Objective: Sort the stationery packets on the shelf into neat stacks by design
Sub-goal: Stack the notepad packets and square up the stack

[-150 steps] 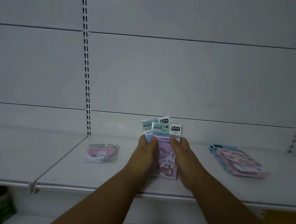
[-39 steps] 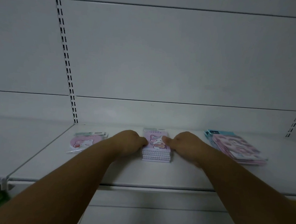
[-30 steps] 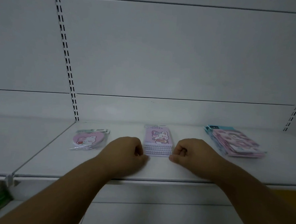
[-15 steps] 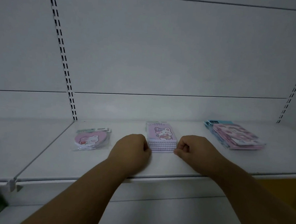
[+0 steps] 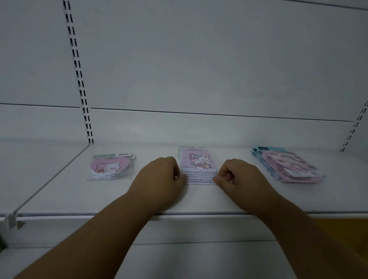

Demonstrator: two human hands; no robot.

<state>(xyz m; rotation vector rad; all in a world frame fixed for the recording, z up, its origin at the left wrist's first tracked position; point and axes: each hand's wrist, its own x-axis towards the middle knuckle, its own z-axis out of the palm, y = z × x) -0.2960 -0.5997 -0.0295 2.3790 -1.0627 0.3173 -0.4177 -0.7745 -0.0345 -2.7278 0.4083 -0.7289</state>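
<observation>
2 fists on shelf (image 5: 197, 202) | left hand (image 5: 163, 176), right hand (image 5: 238, 177) flank purple stack (image 5: 198, 166) (touching) | fingers curled, grasping nothing

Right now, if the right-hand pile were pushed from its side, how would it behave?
The right pile is fanned, not squared, so it would probably skew further. Its glossy-looking packets likely slide over each other. Flat and low on the shelf, it shouldn't tip.

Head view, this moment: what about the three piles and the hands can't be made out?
- Purple rabbit stack: packet count; edges blur together.
- Pink-and-blue pile: lower designs, covered by the top packets.
- Heart-shaped packet: header print too small to read.
- Left hand and right hand: fingertips curled under, so contact with the stack is unclear.
</observation>
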